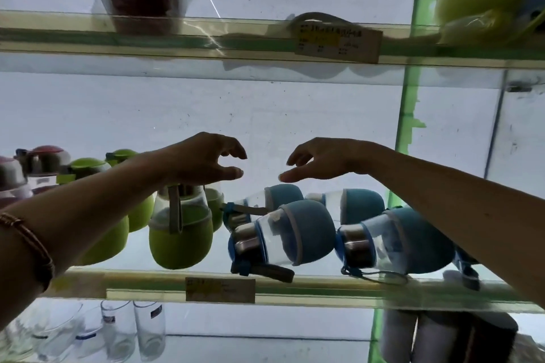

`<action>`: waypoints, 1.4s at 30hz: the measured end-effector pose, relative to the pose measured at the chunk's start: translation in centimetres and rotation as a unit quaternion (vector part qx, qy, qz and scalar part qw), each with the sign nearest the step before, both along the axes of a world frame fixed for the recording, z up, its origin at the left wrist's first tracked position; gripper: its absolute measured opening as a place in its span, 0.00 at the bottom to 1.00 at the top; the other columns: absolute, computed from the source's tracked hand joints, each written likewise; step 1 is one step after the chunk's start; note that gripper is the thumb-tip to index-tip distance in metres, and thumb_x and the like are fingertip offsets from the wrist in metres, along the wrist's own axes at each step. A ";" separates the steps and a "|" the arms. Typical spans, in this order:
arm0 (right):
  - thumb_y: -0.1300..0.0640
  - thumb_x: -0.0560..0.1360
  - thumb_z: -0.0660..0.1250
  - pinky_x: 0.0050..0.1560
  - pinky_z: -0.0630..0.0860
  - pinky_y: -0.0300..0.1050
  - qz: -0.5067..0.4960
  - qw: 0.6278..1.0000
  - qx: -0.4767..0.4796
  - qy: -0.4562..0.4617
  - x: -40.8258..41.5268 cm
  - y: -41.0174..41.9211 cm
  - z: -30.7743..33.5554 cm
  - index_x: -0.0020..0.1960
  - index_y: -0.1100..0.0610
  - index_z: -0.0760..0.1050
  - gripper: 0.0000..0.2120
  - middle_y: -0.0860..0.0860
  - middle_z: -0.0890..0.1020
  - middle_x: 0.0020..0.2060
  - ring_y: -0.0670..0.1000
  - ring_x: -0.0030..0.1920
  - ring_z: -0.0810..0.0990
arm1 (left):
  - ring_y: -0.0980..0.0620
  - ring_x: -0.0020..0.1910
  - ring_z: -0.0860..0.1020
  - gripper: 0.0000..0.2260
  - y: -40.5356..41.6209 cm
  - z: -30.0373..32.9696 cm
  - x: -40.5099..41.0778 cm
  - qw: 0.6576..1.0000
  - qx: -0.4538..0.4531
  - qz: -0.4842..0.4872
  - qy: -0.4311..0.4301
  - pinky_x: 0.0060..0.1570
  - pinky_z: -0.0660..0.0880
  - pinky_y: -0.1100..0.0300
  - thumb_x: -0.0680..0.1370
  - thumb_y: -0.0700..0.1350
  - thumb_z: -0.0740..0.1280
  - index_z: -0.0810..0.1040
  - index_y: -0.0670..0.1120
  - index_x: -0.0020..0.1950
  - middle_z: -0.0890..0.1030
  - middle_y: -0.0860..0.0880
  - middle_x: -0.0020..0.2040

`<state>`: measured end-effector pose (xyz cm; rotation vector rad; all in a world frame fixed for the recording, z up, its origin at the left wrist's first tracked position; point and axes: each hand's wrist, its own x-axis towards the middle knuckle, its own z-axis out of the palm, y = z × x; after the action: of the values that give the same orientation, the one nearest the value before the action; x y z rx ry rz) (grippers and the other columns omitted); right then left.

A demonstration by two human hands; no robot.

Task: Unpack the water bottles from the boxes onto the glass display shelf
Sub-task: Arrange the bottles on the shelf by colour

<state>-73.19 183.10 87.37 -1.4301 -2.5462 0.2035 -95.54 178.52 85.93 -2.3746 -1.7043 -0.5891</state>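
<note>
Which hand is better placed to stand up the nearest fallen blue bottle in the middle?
Probably the right hand: it hovers open above the blue bottle lying on the glass shelf, while the left hand hangs over the green bottle.

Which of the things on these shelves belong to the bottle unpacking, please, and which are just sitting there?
Part of the job:
green-sleeved clear water bottles
blue-sleeved clear water bottles
middle glass display shelf

Just there:
clear drinking glasses
lime-green plastic pot
paper price labels
</note>
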 end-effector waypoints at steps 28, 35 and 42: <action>0.47 0.70 0.73 0.61 0.75 0.55 -0.009 0.974 -0.108 -0.200 -6.9 7.0 -3.6 0.74 0.52 0.62 0.36 0.54 0.68 0.69 0.58 0.65 0.71 | 0.55 0.59 0.75 0.14 5.0 1.5 -0.7 0.994 -0.104 -0.002 -0.015 0.53 0.69 0.61 0.76 0.52 0.68 0.76 0.52 0.60 0.78 0.53 0.61; 0.45 0.66 0.75 0.62 0.73 0.49 0.041 0.995 -0.015 -0.093 -5.2 6.5 -4.6 0.70 0.52 0.67 0.35 0.49 0.70 0.66 0.52 0.63 0.70 | 0.55 0.58 0.76 0.14 4.8 1.4 -1.0 0.995 -0.091 -0.008 -0.030 0.56 0.72 0.59 0.75 0.52 0.68 0.76 0.52 0.60 0.78 0.52 0.61; 0.45 0.60 0.79 0.57 0.75 0.46 0.028 0.998 0.040 0.044 -2.6 5.2 -2.6 0.64 0.50 0.70 0.36 0.46 0.72 0.58 0.48 0.57 0.72 | 0.51 0.62 0.74 0.18 4.3 1.0 -1.3 0.995 -0.066 0.001 -0.068 0.56 0.71 0.58 0.75 0.53 0.67 0.72 0.52 0.64 0.73 0.51 0.67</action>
<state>-75.83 188.34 84.81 -1.2933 -2.4950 0.1667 -96.83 182.83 86.95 -2.4738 -1.8553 -0.6729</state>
